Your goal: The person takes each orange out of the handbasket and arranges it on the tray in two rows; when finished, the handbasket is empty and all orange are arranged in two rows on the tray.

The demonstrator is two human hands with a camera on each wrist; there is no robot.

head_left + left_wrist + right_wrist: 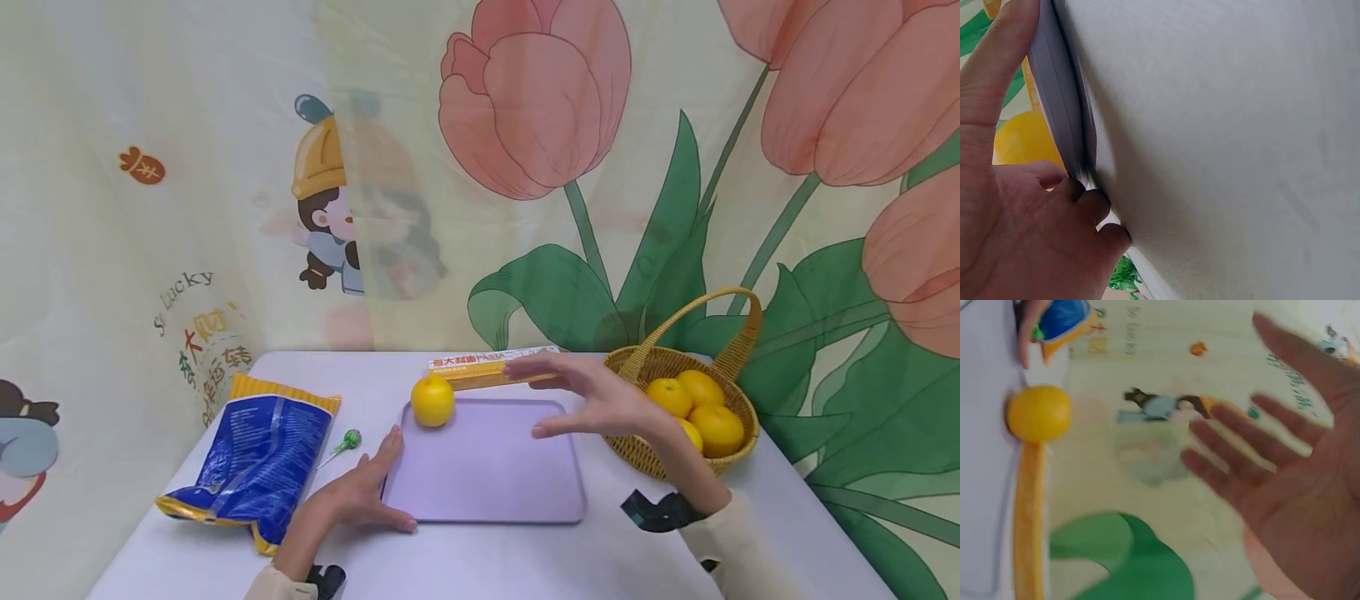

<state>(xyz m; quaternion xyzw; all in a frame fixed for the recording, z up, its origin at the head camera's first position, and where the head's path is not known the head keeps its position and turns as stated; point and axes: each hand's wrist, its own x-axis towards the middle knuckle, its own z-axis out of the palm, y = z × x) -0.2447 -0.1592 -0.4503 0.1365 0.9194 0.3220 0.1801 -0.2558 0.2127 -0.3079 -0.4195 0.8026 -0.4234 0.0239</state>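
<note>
A shallow lilac tray (pixel 487 467) lies on the table, and a yellow-orange citrus fruit (pixel 432 401) sits at its back left corner. My left hand (pixel 358 497) is spread around the tray's front left corner, thumb along the front edge and fingers along the left side. In the left wrist view the thumb rests against the tray's rim (pixel 1060 94), with the other fingers loosely bent beside it. My right hand (pixel 592 396) hovers above the tray's right side with fingers extended and nothing in it. The right wrist view shows its empty palm (pixel 1310 506).
A wicker basket (pixel 633 450) of several similar fruits stands at the right. Behind the tray lies a pasta box (pixel 472 372). At the left are a blue and yellow bag (pixel 262 450) and a green-wrapped lollipop (pixel 349 441). A printed curtain (pixel 405 150) hangs behind the table.
</note>
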